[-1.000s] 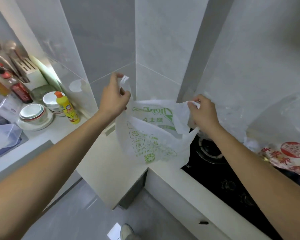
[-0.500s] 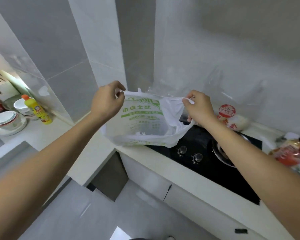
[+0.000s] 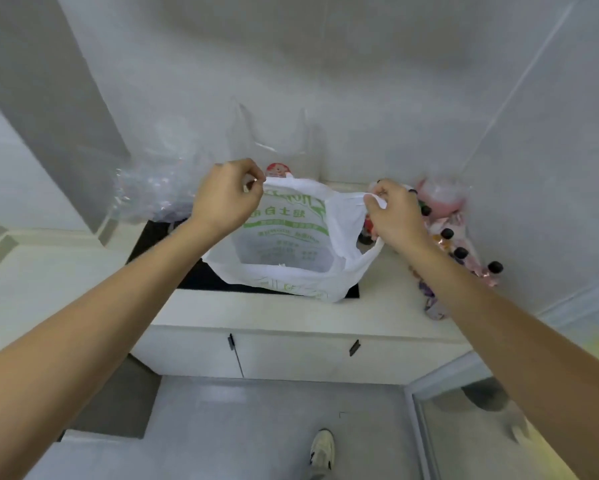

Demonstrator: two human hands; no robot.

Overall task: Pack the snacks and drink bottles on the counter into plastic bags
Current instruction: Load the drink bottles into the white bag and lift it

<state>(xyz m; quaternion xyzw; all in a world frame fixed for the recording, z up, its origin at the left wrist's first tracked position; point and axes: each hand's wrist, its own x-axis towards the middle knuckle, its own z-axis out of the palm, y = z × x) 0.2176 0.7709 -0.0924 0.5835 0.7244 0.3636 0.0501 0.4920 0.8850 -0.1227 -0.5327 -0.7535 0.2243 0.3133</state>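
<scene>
A white plastic bag (image 3: 291,244) with green print hangs open over the black hob. My left hand (image 3: 225,199) pinches its left handle and my right hand (image 3: 395,216) pinches its right handle, holding the mouth apart. The bag's bottom rests on the hob near the counter's front edge. Several drink bottles (image 3: 464,251) with black caps lie with pink snack packets (image 3: 436,199) on the counter just right of my right hand. A red-topped packet (image 3: 276,169) peeks out behind the bag.
The black hob (image 3: 159,244) is set into a pale counter (image 3: 256,310). Crumpled clear plastic (image 3: 152,192) lies at the hob's back left. Tiled walls close in behind and at the right. Cabinet doors (image 3: 291,355) are below, and my shoe (image 3: 322,452) is on the grey floor.
The view and both hands swung right along the counter. The bag, still held by both handles, went from the corner to over the hob, next to the bottles and snacks.
</scene>
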